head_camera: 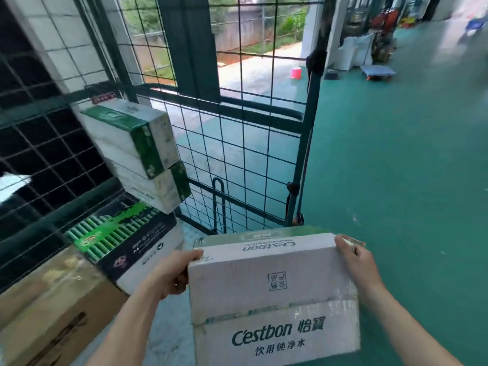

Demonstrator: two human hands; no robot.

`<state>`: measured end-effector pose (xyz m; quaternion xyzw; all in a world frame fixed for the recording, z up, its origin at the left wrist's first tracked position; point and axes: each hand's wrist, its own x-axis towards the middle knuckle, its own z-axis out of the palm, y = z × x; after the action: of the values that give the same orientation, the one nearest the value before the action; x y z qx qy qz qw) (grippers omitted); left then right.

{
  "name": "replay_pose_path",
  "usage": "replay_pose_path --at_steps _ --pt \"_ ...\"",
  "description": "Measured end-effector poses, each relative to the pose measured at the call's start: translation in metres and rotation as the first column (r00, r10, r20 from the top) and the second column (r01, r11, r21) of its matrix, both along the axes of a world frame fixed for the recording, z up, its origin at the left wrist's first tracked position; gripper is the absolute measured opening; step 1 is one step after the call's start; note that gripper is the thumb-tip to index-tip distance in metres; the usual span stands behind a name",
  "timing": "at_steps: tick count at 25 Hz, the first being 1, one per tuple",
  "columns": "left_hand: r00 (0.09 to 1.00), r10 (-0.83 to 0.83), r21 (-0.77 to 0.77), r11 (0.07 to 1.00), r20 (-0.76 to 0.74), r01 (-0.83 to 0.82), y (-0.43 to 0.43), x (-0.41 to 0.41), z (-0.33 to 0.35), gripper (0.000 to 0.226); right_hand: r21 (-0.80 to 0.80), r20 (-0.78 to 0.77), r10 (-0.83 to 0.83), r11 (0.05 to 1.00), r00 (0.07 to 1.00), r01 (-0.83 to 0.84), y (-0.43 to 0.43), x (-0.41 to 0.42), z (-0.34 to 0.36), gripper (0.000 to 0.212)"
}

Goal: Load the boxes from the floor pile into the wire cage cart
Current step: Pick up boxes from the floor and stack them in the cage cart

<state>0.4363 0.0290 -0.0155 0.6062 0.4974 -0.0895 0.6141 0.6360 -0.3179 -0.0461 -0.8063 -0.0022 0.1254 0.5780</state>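
I carry a white C'estbon water box (272, 291) in front of me at the open side of the green wire cage cart (237, 107). My left hand (171, 273) grips its left edge and my right hand (356, 257) grips its far right corner. Inside the cart, two white and green boxes (132, 143) are stacked against the left mesh wall. Below them sits a black and green printed box (126, 241), and a brown carton (52, 307) lies nearest to me.
The cart's far mesh wall (250, 159) and corner post (303, 154) stand ahead. Green floor (396, 154) stretches to the right. A pink stool (295, 73), a flat dolly (377, 72) and white sacks (351, 51) stand far off.
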Motion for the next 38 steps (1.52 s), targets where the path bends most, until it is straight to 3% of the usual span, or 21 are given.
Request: replay_pose_path --at_steps 1,5,9,11,13,16,18,20,23,28,31,34,38 --pt "1.0 0.03 0.001 1.0 -0.003 -0.03 0.002 -0.011 0.001 0.039 0.008 -0.014 0.042 0.999 0.999 -0.042 0.015 0.001 0.003 0.109" --pt "0.969 0.245 0.025 0.969 0.043 -0.246 0.016 -0.058 0.002 0.04 -0.019 -0.097 0.222 0.974 0.97 -0.225 0.076 0.001 0.005 0.065" --pt "0.897 0.411 0.078 0.901 0.163 -0.427 0.04 -0.107 0.005 0.026 -0.016 -0.134 0.373 0.925 0.918 -0.379 0.148 -0.004 0.008 0.059" --pt "0.83 0.496 0.086 0.843 0.254 -0.53 0.06 -0.129 0.0 0.033 0.014 -0.12 0.456 0.889 0.882 -0.458 0.187 -0.02 0.016 0.046" --pt "0.766 0.565 0.097 0.782 0.307 -0.616 0.09 -0.149 -0.026 0.052 0.025 -0.094 0.482 0.876 0.871 -0.482 0.223 -0.042 0.021 0.052" --pt "0.672 0.635 0.169 0.667 0.38 -0.726 0.102 -0.172 -0.002 0.037 0.048 -0.104 0.617 0.787 0.78 -0.615 0.294 -0.101 0.025 0.057" --pt "0.668 0.613 0.257 0.626 0.421 -0.737 0.104 -0.175 0.014 0.04 0.067 -0.165 0.709 0.701 0.685 -0.71 0.331 -0.135 0.029 0.069" --pt "0.646 0.624 0.306 0.572 0.439 -0.761 0.12 -0.193 0.017 0.048 0.083 -0.225 0.776 0.618 0.589 -0.782 0.374 -0.181 0.041 0.059" --pt "0.602 0.657 0.32 0.51 0.454 -0.799 0.154 -0.23 0.024 0.051 0.114 -0.252 0.812 0.565 0.526 -0.818 0.441 -0.241 0.058 0.051" --pt "0.506 0.688 0.327 0.388 0.52 -0.862 0.208 -0.302 0.031 0.05 0.071 -0.207 0.871 0.468 0.445 -0.881 0.546 -0.331 0.082 0.051" --pt "0.477 0.698 0.379 0.307 0.533 -0.873 0.238 -0.351 0.024 0.052 0.059 -0.123 0.93 0.355 0.346 -0.933 0.599 -0.398 0.084 0.037" --pt "0.385 0.753 0.352 0.217 0.534 -0.911 0.264 -0.395 0.011 0.051 -0.003 -0.043 0.956 0.29 0.29 -0.957 0.641 -0.453 0.07 0.025" --pt "0.303 0.802 0.35 0.126 0.515 -0.928 0.289 -0.432 0.003 0.051 0.009 -0.047 0.984 0.17 0.169 -0.985 0.684 -0.503 0.051 0.031"
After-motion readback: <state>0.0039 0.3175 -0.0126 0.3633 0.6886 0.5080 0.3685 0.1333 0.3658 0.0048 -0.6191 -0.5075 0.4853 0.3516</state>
